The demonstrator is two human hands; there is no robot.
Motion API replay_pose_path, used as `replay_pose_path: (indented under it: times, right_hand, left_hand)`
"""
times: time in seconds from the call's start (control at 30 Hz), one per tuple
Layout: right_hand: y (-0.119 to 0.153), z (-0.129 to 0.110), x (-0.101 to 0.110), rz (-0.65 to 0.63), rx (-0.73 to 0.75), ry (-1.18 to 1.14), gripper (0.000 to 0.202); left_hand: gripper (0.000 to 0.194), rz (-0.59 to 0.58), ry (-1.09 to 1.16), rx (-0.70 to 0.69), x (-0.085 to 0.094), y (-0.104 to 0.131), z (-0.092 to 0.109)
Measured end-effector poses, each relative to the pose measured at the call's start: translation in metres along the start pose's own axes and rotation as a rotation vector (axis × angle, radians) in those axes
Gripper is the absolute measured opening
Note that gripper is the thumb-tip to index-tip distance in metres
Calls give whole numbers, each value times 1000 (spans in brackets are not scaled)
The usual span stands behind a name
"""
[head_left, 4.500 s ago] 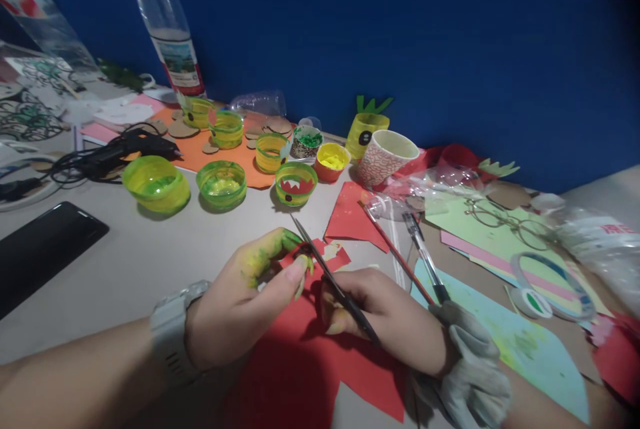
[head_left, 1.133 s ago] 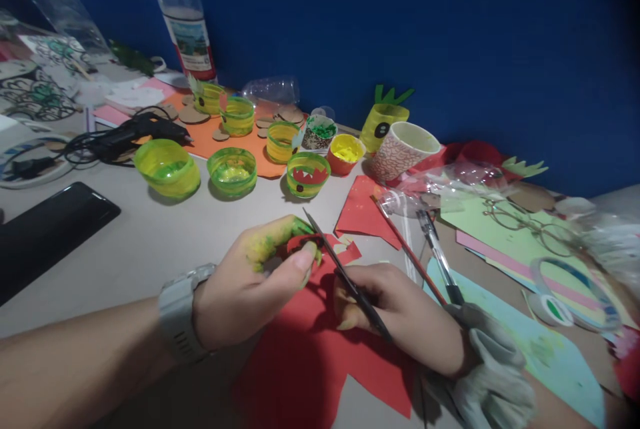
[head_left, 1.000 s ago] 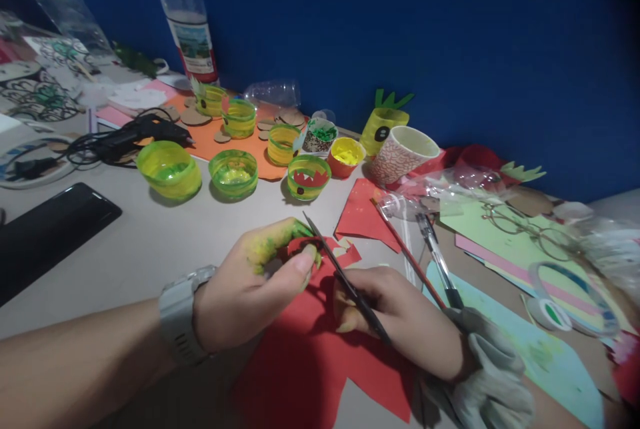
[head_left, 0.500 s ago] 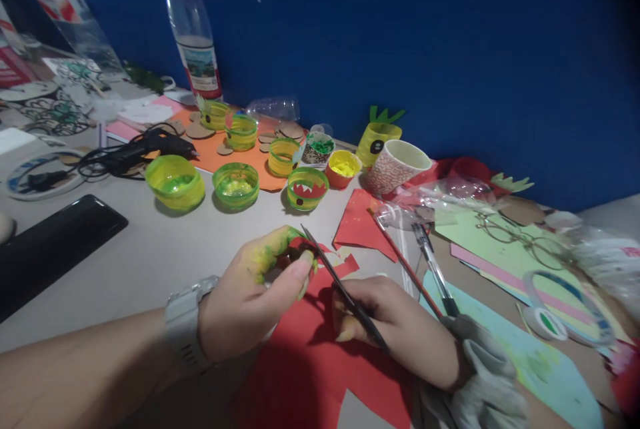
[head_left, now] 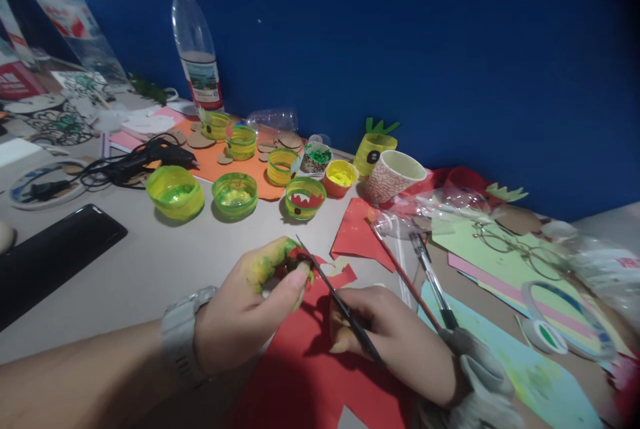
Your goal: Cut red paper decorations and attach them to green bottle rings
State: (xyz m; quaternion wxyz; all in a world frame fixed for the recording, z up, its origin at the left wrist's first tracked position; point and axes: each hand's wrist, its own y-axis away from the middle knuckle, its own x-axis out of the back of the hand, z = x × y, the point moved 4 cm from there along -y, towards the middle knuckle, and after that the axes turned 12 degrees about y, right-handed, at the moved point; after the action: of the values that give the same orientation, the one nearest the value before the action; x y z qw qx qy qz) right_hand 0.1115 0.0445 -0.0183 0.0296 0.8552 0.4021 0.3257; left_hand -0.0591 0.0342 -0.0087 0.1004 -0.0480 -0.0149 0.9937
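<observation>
My left hand (head_left: 260, 296), smeared with green and yellow paint, is closed in a pinch on a small piece of red paper (head_left: 299, 253). My right hand (head_left: 395, 329) grips dark, pointed scissors (head_left: 340, 302), seen almost edge-on. The blades cross the red piece at the left fingertips; whether they are parted I cannot tell. Below both hands lies a larger red sheet (head_left: 300, 356), with torn-looking red scraps (head_left: 343, 276) at its top. Just beyond stands a green-yellow painted cup (head_left: 306, 210) with a jagged red strip inside its rim.
Painted bowls (head_left: 175, 206) stand beyond the left hand, near a glue gun (head_left: 165, 152) with a black cord. A phone (head_left: 60, 262) lies at left. Paint cups (head_left: 340, 179) and a bottle (head_left: 197, 49) stand behind. Brushes (head_left: 435, 282), glasses (head_left: 520, 249) and tape (head_left: 570, 322) lie at right.
The view has shifted slightly, so the things on the table sit a little lower. Both hands keep their hold on the red paper and the scissors, with hardly any movement between them.
</observation>
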Motion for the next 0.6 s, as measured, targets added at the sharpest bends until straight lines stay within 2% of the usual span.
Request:
replay_pose_path:
  times: [0.23, 0.43, 0.6]
  right_hand:
    - [0, -2, 1, -23, -14, 14, 37]
    - [-1, -2, 1, -26, -17, -24, 39]
    - [0, 0, 0, -11, -14, -23, 38]
  left_hand:
    - [15, 38, -2, 48, 2, 1, -2]
    - [9, 15, -37, -3, 1, -1, -1]
    - [13, -20, -12, -1, -1, -1, 1]
